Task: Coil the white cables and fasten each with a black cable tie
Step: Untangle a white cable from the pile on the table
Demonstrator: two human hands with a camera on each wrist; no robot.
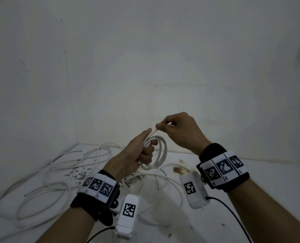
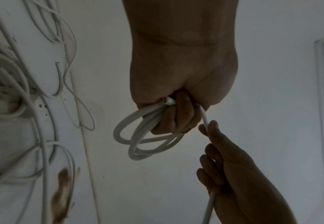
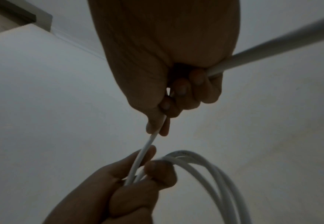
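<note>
My left hand [image 1: 142, 151] grips a small coil of white cable [image 1: 160, 155] held up above the table, with several loops hanging below the fist [image 2: 138, 145]. The free run of that cable [image 3: 147, 145] rises from the left fist into my right hand [image 1: 173, 127], which pinches it between thumb and forefinger just up and right of the coil. Past the right hand the cable [image 3: 272, 50] trails away. No black cable tie shows in any view.
Several loose white cables [image 1: 45, 174] sprawl over the white table [image 1: 268, 190] at left and centre. A brown stain [image 1: 179, 170] and dark flecks [image 1: 77, 172] mark the tabletop. White walls stand close behind and on the left. Black leads run from both wrist cameras.
</note>
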